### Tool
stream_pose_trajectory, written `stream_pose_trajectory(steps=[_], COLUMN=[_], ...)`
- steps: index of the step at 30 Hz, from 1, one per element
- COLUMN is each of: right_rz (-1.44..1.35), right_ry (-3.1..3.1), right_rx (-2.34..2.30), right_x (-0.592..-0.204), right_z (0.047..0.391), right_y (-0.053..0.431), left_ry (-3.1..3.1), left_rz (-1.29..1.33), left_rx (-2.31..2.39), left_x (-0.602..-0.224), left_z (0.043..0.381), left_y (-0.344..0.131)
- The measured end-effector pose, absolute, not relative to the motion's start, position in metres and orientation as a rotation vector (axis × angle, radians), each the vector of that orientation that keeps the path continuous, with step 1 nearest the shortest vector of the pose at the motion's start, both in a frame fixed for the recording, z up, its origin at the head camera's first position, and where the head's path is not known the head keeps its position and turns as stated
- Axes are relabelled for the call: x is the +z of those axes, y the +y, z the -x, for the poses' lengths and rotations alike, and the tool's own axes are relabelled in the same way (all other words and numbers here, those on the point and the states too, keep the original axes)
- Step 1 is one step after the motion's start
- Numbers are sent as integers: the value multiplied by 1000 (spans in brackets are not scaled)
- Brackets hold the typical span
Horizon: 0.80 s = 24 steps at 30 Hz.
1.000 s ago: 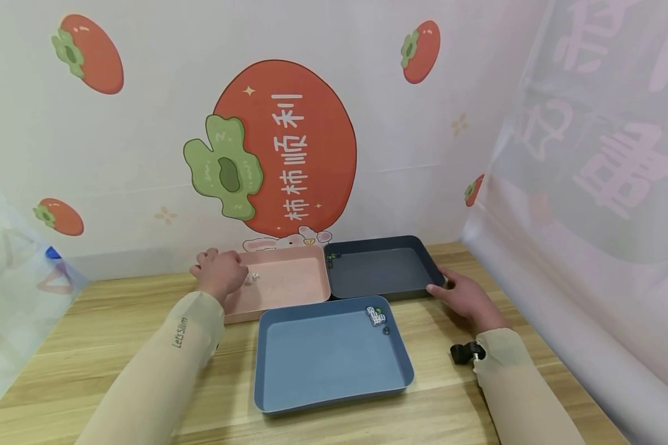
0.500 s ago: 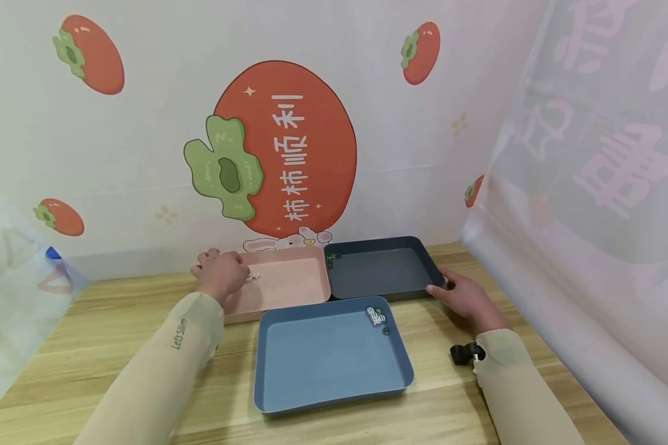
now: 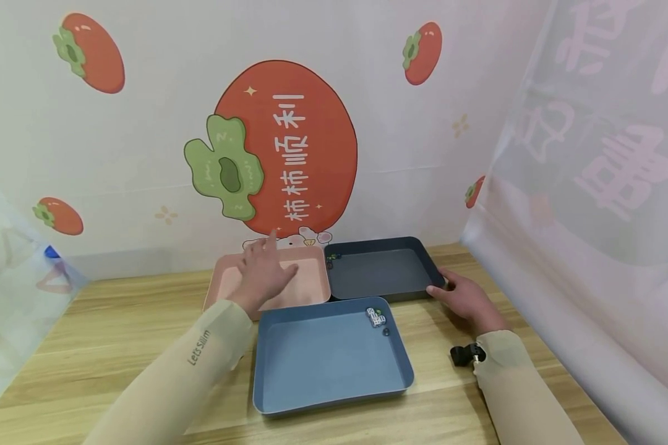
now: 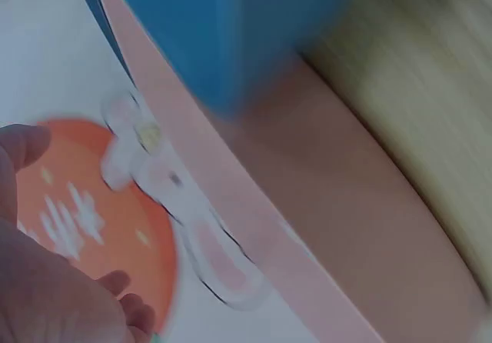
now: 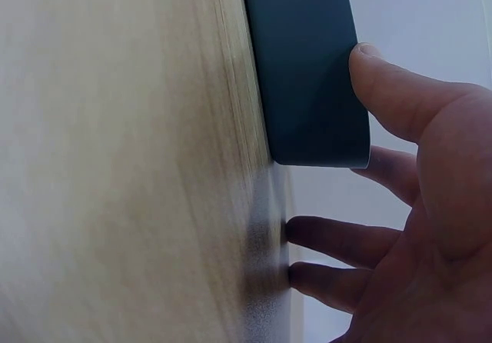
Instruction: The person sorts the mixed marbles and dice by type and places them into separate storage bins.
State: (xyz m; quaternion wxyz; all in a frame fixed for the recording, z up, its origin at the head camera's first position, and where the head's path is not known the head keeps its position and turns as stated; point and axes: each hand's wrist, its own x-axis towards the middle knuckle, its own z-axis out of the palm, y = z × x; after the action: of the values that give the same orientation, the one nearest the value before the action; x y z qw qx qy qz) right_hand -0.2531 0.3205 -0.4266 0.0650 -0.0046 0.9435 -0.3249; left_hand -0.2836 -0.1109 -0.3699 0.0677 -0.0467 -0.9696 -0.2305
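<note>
My left hand (image 3: 263, 272) is over the pink tray (image 3: 308, 278), fingers spread and nothing visible in them. The hand hides part of that tray's floor; the white dice there earlier are not visible. In the left wrist view the fingers lie loosely bent above the tray's rim. At the right, my right hand (image 3: 467, 298) holds the near right corner of the dark grey tray (image 3: 381, 272). Its thumb rests on the wall by the rim, with a finger behind the corner. Small dark and green pieces (image 3: 332, 258) lie at that tray's left end.
A blue tray (image 3: 328, 364) stands in front of the other two. White dice (image 3: 375, 317) and a small dark round piece (image 3: 386, 332) lie in its far right corner. A black device (image 3: 464, 354) is at the right sleeve. A printed cloth (image 3: 412, 136) hangs behind.
My left hand has moved right and opened from the pink tray's left side to above its middle, now covering where the white dice showed. The right hand and the trays have stayed put.
</note>
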Motion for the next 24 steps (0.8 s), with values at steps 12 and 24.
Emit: stream_pose_trajectory(steps=[12,24], right_rz=[29,15], right_ry=[2851,2840], right_rx=[-981,-989], right_x=[-424,-426], right_z=[252,252], right_y=[318,320], left_ry=[-2909,-3034], left_rz=[496,716], left_rx=[-720,-665], left_x=[-379,-403], left_z=[257,236], left_y=[-40,8])
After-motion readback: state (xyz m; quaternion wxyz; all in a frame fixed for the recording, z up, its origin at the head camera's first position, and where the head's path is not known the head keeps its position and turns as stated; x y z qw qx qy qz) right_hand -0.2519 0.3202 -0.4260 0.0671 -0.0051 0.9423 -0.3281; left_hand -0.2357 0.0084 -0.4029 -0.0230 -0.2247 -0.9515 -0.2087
